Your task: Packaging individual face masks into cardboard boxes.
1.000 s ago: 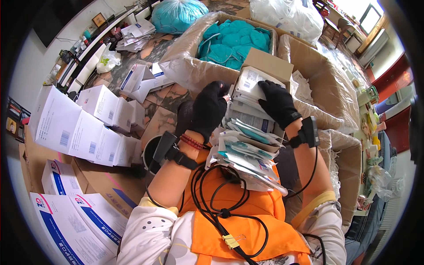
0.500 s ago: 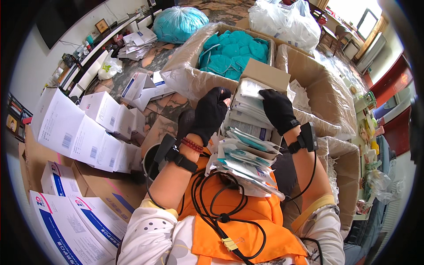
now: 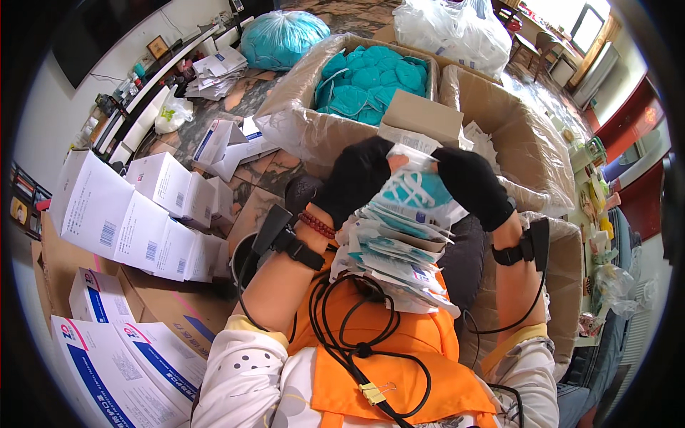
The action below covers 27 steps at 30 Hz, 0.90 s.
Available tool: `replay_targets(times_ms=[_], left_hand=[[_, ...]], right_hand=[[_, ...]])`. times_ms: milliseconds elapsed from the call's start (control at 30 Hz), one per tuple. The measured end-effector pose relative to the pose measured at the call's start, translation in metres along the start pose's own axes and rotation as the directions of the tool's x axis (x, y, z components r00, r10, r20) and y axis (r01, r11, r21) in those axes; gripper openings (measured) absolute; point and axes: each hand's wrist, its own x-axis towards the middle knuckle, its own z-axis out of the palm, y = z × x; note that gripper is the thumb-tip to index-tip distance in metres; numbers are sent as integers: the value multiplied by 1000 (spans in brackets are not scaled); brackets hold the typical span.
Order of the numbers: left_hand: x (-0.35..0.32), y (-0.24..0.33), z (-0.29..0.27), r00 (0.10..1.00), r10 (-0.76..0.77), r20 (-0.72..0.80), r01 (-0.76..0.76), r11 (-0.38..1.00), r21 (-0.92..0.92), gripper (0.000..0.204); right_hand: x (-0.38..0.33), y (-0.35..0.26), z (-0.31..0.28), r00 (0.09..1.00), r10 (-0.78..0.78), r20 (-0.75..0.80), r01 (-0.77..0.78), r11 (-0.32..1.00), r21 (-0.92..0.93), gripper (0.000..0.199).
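Where the view begins at far left, white cartons with blue print lie stacked on brown cardboard, more of them at lower left. Behind them a long desk runs along a pale wall, cluttered with small items, a white bag and loose paper stacks. Floor between is dark patterned stone, partly covered by flattened white boxes. Further back sits a tied teal plastic bag.

Centre: left hand, black-gloved, fingers closed on the upper left corner of a sealed mask packet, teal mask visible through it. Packet sits atop a pile of similar packets resting on the person's orange lap. Right hand, also black-gloved, fingers pinching the packet's right edge. Black straps on both wrists, cables trailing down.

Behind the hands, a lined cardboard box holds loose teal masks. Right of it, another lined box, then white bags. Far right: red furniture, bright window.
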Motion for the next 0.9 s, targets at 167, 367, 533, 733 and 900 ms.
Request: replay_targets(times_ms=[167, 367, 533, 733, 900], left_hand=[[-8, -12, 23, 998, 49, -37, -51, 997, -58, 28], [-4, -6, 26, 998, 50, -39, -52, 997, -52, 27], [-2, -2, 36, 992, -32, -121, 31, 999, -11, 30], [1, -30, 38, 966, -253, -56, 255, 967, 23, 39], [19, -78, 27, 979, 59, -197, 45, 873, 485, 42]], right_hand=[[-5, 2, 25, 945, 166, 282, -246, 929, 278, 22], [4, -4, 31, 939, 180, 292, -287, 880, 379, 21], [-3, -17, 45, 996, 43, 74, -51, 992, 113, 17], [-13, -67, 44, 969, -247, 26, 247, 956, -158, 6], [-19, -86, 25, 982, -187, 12, 187, 966, -179, 8]])
